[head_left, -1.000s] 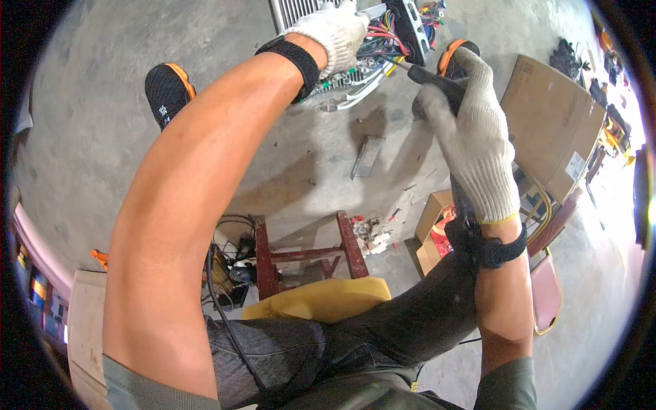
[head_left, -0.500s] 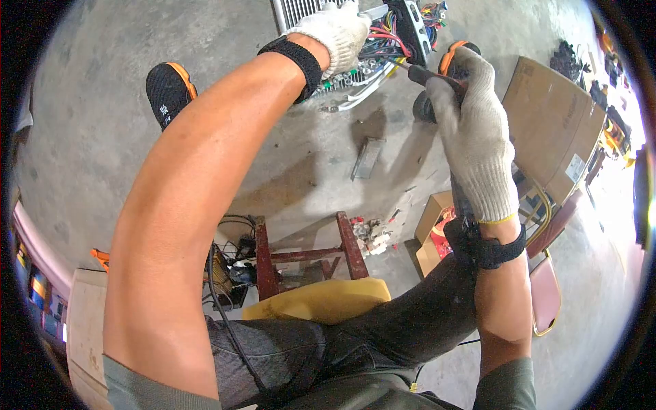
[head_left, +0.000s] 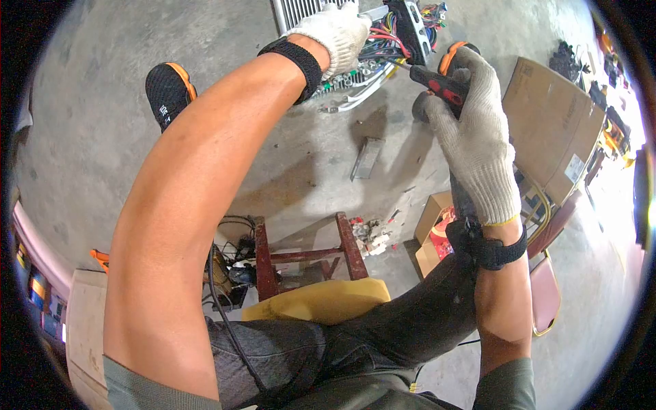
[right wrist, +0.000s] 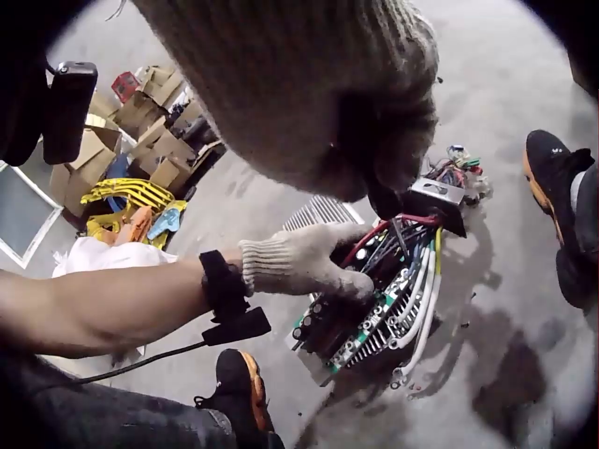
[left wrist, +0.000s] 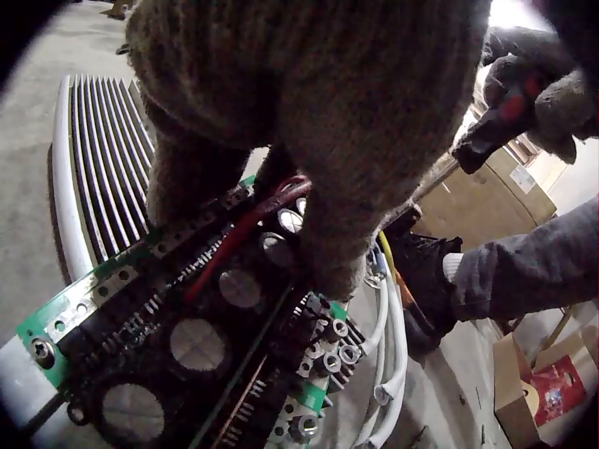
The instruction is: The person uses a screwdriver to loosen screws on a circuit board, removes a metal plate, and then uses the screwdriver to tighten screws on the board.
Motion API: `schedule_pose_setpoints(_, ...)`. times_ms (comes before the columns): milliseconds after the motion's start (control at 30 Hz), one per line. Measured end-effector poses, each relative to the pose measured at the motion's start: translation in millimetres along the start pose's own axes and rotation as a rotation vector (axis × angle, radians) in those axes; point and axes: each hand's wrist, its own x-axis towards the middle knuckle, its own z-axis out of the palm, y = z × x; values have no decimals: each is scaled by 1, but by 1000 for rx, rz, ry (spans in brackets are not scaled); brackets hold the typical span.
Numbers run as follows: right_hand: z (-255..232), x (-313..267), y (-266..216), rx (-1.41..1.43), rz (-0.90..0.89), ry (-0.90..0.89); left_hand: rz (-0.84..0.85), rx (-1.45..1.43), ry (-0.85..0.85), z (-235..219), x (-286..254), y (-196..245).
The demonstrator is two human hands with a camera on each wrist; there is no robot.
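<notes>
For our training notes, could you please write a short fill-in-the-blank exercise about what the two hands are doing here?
1. The right hand grips a red and black ____.
2. The left hand rests on the ____ board with its round capacitors.
3. Both hands wear knitted ____.
4. Thick ____ cables curve along the board's edge.

Missing words: screwdriver; green circuit; gloves; white

circuit board (right wrist: 360, 323) | green, wired, tilted on floor | screwdriver (head_left: 437, 83) | red-black
</notes>
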Motion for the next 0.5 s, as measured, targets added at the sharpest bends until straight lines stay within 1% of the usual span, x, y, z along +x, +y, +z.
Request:
schedule_pose_setpoints(67, 6, 1, 7, 15, -83, 27, -10, -7, -5, -1, -1, 1)
schedule_pose_setpoints(100, 4, 3, 2, 14, -83, 27, -17, -13, -8, -3, -1, 2)
schedule_pose_setpoints(167, -2, 5, -13, 106, 271, -62, -41, -36, -32, -9, -2, 6)
schedule_pose_setpoints(200, -1, 4, -10, 106, 272, -61, -65, -57, -55, -9, -1, 6)
schedule_pose_setpoints(267, 2, 1, -1, 11, 102, 24, -49, -48, -57, -9, 1, 5)
schedule_pose_setpoints(300, 2, 1, -1, 11, 101, 23, -35, -39, -60, -7, 1, 3)
schedule_pose_setpoints(367, 2, -1, -1, 4, -21, 25, -30, -25, -37, -3, 1, 2)
schedule_pose_setpoints(400, 3, 0, 1, 4, -20, 23, -20, -10, -14, -3, 0, 2)
schedule_pose_setpoints(467, 7, 2, 6, 64, 64, -18, -25, -27, -18, -4, -2, 3)
schedule_pose_setpoints(500, 7, 2, 5, 63, 65, -18, -29, -43, -21, -6, -2, 4)
